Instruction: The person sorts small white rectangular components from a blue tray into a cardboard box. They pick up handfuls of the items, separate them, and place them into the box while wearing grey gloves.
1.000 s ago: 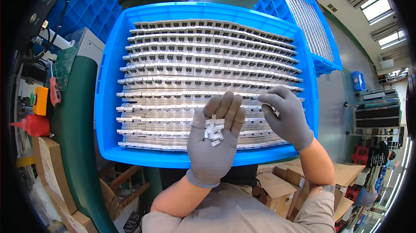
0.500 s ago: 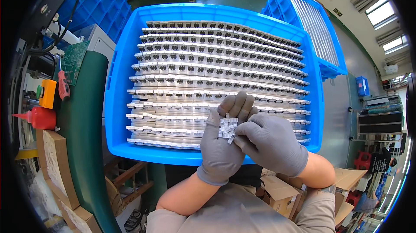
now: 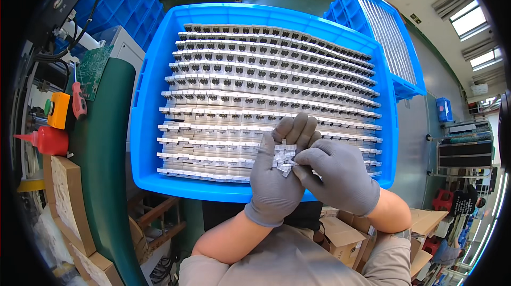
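Watching remotely, I see the left hand, palm loosely cupped, bearing clear pieces — whether the right hand at them pinches one, I can't tell.

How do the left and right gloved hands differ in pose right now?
The left hand is palm up, with small translucent pieces lying in it; the right hand shows its back. The left hand's fingers point away from the body; the right hand's fingers bend toward those pieces, and whether its grip holds one can't be made out. Both are gloved in gray.
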{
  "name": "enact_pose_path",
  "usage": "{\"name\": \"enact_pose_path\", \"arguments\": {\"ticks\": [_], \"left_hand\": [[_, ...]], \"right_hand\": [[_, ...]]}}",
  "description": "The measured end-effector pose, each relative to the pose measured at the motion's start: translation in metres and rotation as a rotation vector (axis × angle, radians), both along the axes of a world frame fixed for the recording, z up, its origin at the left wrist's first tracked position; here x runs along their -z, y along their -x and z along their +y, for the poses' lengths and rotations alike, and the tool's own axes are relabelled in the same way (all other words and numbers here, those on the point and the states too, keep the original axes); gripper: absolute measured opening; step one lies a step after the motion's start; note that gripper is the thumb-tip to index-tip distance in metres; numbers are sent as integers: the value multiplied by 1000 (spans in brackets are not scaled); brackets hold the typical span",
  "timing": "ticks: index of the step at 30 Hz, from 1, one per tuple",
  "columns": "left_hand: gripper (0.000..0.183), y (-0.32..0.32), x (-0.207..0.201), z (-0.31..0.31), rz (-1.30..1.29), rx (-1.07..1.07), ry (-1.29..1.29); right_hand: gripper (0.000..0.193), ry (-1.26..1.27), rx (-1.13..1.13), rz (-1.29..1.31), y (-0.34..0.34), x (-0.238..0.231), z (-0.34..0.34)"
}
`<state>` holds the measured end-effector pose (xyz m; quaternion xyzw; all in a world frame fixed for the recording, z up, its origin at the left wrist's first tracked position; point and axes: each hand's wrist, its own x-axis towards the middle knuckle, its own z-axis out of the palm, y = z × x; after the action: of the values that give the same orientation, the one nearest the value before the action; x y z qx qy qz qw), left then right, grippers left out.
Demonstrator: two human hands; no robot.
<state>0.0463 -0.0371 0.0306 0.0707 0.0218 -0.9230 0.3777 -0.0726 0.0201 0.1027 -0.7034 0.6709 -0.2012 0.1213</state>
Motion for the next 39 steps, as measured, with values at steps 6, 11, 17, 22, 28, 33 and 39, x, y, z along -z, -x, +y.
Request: {"name": "enact_pose_path", "arguments": {"ticks": [6, 11, 17, 22, 28, 33, 39], "left_hand": [[46, -1, 2, 0, 85, -25, -96], [41, -8, 1, -4, 18, 2, -233], [38, -14, 4, -9, -77, 62, -227], [41, -14, -2, -10, -79, 64, -214], [42, -14, -1, -10, -72, 62, -170], [43, -14, -1, -10, -72, 62, -172], [42, -15, 2, -9, -22, 70, -150]], "right_hand": [[16, 103, 62, -99, 11, -8, 4], [10, 106, 250, -95, 64, -6, -8], [9, 66, 112, 179, 94, 39, -13], [7, 25, 88, 234, 87, 44, -16], [10, 22, 69, 318, 83, 46, -16], [14, 48, 120, 317, 77, 43, -14], [22, 65, 84, 266, 79, 46, -4]]}}
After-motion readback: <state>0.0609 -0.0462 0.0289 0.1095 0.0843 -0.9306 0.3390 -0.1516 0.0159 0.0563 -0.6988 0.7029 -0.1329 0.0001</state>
